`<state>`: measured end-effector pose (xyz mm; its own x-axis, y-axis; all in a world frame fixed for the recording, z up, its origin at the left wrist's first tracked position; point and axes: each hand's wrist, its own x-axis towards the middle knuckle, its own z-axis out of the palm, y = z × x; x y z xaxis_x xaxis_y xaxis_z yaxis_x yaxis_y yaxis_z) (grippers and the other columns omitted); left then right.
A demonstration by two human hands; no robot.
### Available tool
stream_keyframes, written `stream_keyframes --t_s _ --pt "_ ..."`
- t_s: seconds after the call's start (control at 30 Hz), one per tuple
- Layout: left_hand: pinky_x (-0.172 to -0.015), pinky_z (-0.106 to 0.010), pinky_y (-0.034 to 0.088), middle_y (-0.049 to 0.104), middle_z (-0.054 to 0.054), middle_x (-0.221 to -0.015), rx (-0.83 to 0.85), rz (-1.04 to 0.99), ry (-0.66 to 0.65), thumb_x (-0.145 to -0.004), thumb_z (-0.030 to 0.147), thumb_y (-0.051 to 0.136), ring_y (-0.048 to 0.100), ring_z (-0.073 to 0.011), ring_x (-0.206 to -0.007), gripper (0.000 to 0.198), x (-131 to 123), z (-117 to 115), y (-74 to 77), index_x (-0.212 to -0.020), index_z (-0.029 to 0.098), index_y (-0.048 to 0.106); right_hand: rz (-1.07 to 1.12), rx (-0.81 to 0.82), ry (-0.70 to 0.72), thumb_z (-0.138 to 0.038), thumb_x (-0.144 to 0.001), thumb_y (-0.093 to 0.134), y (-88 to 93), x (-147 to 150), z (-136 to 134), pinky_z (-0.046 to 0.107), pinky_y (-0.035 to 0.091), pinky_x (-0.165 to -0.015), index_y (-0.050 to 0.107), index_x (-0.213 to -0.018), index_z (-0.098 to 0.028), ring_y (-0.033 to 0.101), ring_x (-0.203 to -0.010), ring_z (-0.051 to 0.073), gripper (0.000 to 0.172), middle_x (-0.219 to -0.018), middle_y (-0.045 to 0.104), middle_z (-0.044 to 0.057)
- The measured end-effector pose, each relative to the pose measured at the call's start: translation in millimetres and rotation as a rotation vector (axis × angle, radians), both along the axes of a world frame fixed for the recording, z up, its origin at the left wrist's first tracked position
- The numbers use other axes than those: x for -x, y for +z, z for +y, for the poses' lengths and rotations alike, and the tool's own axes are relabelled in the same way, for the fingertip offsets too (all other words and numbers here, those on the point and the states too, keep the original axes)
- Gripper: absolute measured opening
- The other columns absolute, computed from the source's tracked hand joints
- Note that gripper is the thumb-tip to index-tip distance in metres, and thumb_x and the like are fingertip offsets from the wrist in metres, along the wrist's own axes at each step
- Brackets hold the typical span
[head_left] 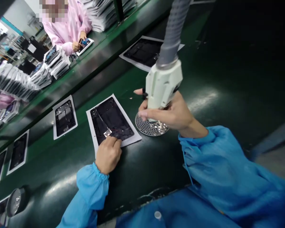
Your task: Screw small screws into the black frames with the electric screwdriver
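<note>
Blue smock (157, 215) fills the bottom of the view, with a pale snap button on its front and both cuffs gathered at the wrists.

Black panel (112, 115), looks like a phone back housing, lies flat on a white sheet (130, 134) on the bench, tilted in view. Small board with a white label (107, 133) sits near its lower edge, thin wires running across the panel from it. Left hand (108, 155) is closed, fingers curled and pressing down on the panel's lower edge, just beside the board.

Right hand (166, 110) is closed around the white tool (162, 84), fingers wrapped on its body, held upright with the tip down. Grey ribbed hose (173, 31) rises from the tool's top and leaves the frame. Tool tip is right above the metal dish (152, 125), a round perforated plate with small shiny bits on it, beside the panel; can't tell if they touch.

Dark green bench (204, 126) runs under all of this. Another black panel (142, 52) on a white sheet lies past the tool; one more (65, 116) sits left of the first, with further ones (18, 151) along the bench edge. Round dark-rimmed disc (15, 202) at lower left, too unclear to name.

Across the bench, co-worker in pink smock (66, 28) holds a small dark tool over a phone panel (85, 45), next to stacks of panels (57, 61).
</note>
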<state>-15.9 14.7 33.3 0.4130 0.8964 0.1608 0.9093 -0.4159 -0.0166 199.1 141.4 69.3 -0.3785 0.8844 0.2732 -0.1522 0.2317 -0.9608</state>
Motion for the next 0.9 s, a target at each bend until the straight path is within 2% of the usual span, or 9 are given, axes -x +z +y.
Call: stream_keyframes --t_s 0.07,0.2,0.37,0.5,0.63,0.7,0.9 --pt "-0.069 -0.03 0.054 0.066 -0.008 -0.088 -0.002 -0.077 0.007 -0.093 0.019 0.045 0.061 -0.0185 -0.079 0.022 -8 -8 -7.2 -0.097 0.017 0.067 -0.041 -0.022 -0.108 -0.034 -0.065 0.081 -2.3 -2 5 0.033 0.05 -0.051 0.063 -0.092 -0.023 0.055 -0.047 0.015 0.034 -0.057 0.059 -0.003" --pt "-0.071 -0.029 0.054 0.068 -0.007 -0.09 -0.009 -0.187 0.096 -0.096 0.026 0.046 0.062 -0.0177 -0.082 0.024 -11 -12 -22.5 -0.099 0.018 0.068 -0.042 -0.007 -0.259 -0.026 -0.063 0.082 -15.5 2 17 0.032 0.044 -0.044 0.058 -0.072 -0.022 0.051 -0.041 0.014 0.026 -0.049 0.053 -0.004" --pt "-0.072 -0.029 0.053 0.067 -0.007 -0.09 -0.005 -0.241 0.104 -0.095 0.018 0.044 0.062 -0.0174 -0.083 0.026 -12 -10 -36.8 -0.098 0.019 0.07 0.018 -0.042 -0.318 -0.021 -0.067 0.076 -28.8 10 29 0.031 0.045 -0.044 0.061 -0.081 -0.021 0.05 -0.039 0.013 0.02 -0.045 0.052 -0.006" --pt "-0.075 -0.028 0.054 0.068 -0.007 -0.091 0.025 -0.312 0.114 -0.096 0.022 0.046 0.063 -0.0173 -0.084 0.025 -6 -3 -32.3 -0.101 0.019 0.07 -0.006 -0.089 -0.355 -0.023 -0.07 0.075 -33.1 13 32 0.032 0.047 -0.046 0.063 -0.087 -0.022 0.05 -0.039 0.013 0.021 -0.046 0.053 -0.007" --pt "-0.078 -0.033 0.053 0.068 -0.008 -0.101 -0.002 -0.25 0.381 -0.091 0.035 0.058 0.062 -0.0222 -0.091 0.026 11 9 -22.1 -0.108 0.02 0.069 -0.023 -0.095 -0.365 -0.025 -0.07 0.076 -36.4 15 32 0.033 0.049 -0.049 0.063 -0.087 -0.023 0.051 -0.04 0.014 0.022 -0.046 0.054 -0.007" --pt "-0.077 -0.034 0.053 0.067 -0.008 -0.099 0.013 -0.222 0.448 -0.087 0.037 0.062 0.062 -0.0232 -0.09 0.025 18 14 -20.4 -0.104 0.021 0.071 -0.026 -0.094 -0.366 -0.027 -0.07 0.076 -37.6 15 33 0.034 0.051 -0.05 0.063 -0.087 -0.023 0.052 -0.04 0.014 0.022 -0.046 0.054 -0.007" --pt "-0.076 -0.034 0.05 0.07 -0.004 -0.087 0.031 -0.363 0.434 -0.083 0.029 0.066 0.063 -0.0215 -0.085 0.01 22 20 -20.7 -0.081 0.02 0.071 -0.015 -0.086 -0.352 -0.027 -0.068 0.076 -37.7 16 32 0.033 0.049 -0.048 0.062 -0.082 -0.023 0.05 -0.039 0.013 0.02 -0.045 0.054 -0.007"
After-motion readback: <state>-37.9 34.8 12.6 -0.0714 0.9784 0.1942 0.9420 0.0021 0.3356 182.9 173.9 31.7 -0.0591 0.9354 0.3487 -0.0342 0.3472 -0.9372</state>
